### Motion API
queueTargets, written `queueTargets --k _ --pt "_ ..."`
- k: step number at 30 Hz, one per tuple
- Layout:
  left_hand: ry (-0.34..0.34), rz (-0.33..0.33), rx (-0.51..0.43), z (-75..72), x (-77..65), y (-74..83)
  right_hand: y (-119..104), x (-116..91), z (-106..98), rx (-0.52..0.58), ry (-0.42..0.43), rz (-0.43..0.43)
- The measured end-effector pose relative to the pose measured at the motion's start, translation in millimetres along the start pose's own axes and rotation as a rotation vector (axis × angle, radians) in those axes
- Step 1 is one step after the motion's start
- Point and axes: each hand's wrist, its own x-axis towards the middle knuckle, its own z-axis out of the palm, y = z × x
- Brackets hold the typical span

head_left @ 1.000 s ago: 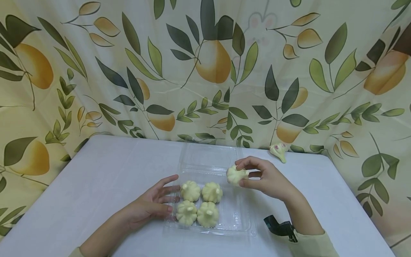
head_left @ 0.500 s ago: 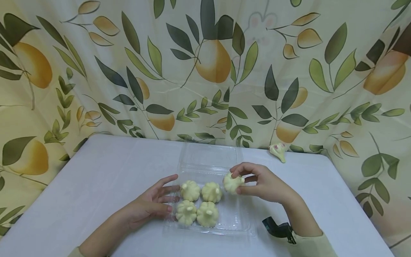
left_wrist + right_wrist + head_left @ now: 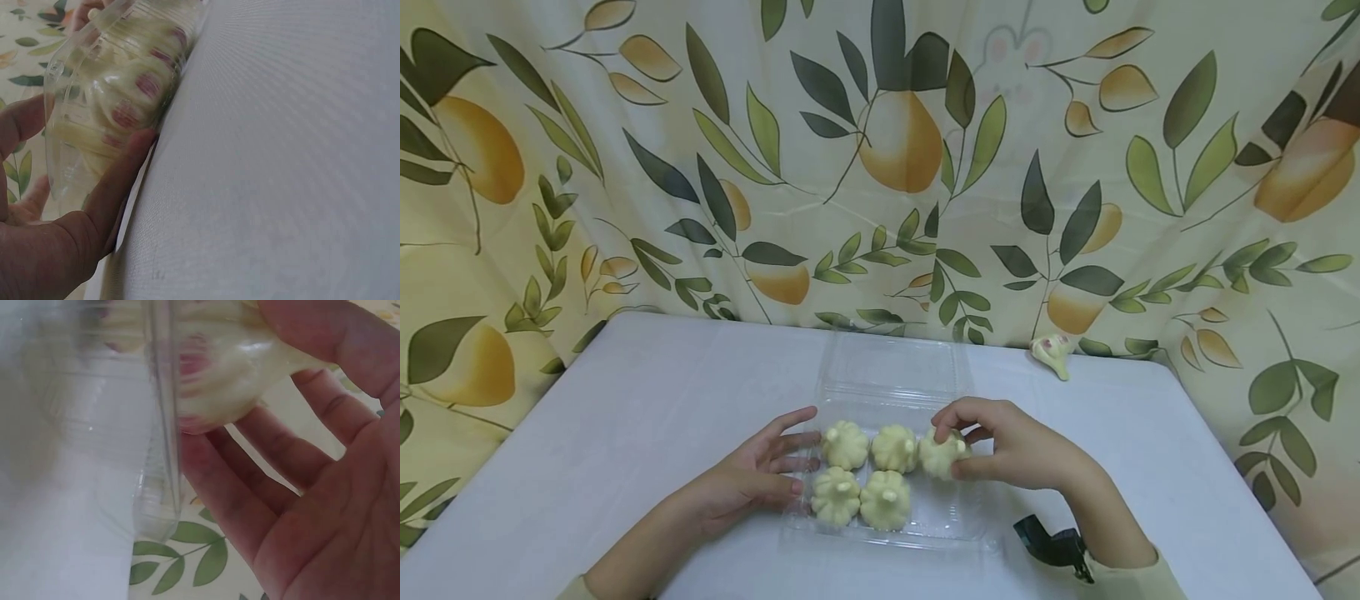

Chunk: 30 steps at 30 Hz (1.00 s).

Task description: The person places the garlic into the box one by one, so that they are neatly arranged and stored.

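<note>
My right hand [image 3: 1011,446] pinches a pale garlic bulb [image 3: 942,455] between thumb and fingers, low over the right side of a clear plastic clamshell box [image 3: 947,508]. In the right wrist view the held garlic bulb [image 3: 219,381] shows purple patches, right at the box rim. Several more garlic bulbs [image 3: 886,500] sit in the left part of the box, stems up, in two rows. At the box's left wall, my left hand [image 3: 760,471] rests with fingers spread. The left wrist view has its thumb [image 3: 119,181] along the side of the box [image 3: 59,125].
Behind the base lies the open clear lid [image 3: 895,367]. Another garlic bulb [image 3: 1051,354] lies at the back edge of the white table [image 3: 700,375]. A patterned curtain [image 3: 850,208] hangs behind. A black device [image 3: 1052,546] is at the right wrist.
My right hand has lowered the garlic bulb toward me and slightly left, from above the back right of the box to beside the back row. The left hand stays put.
</note>
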Motion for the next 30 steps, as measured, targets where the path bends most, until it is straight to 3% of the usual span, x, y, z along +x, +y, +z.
queueTargets --k 9,21,30 --pt "-0.003 -0.001 -0.009 0.5 0.2 0.5 -11 -1 5 -0.014 -0.117 -0.006" --pt "-0.005 0.002 0.000 0.2 -0.5 1.1 -12 2 10 -0.015 -0.185 0.003" --pt "0.001 -0.006 -0.005 -0.3 -0.6 0.4 -17 2 14 -0.066 -0.230 0.065"
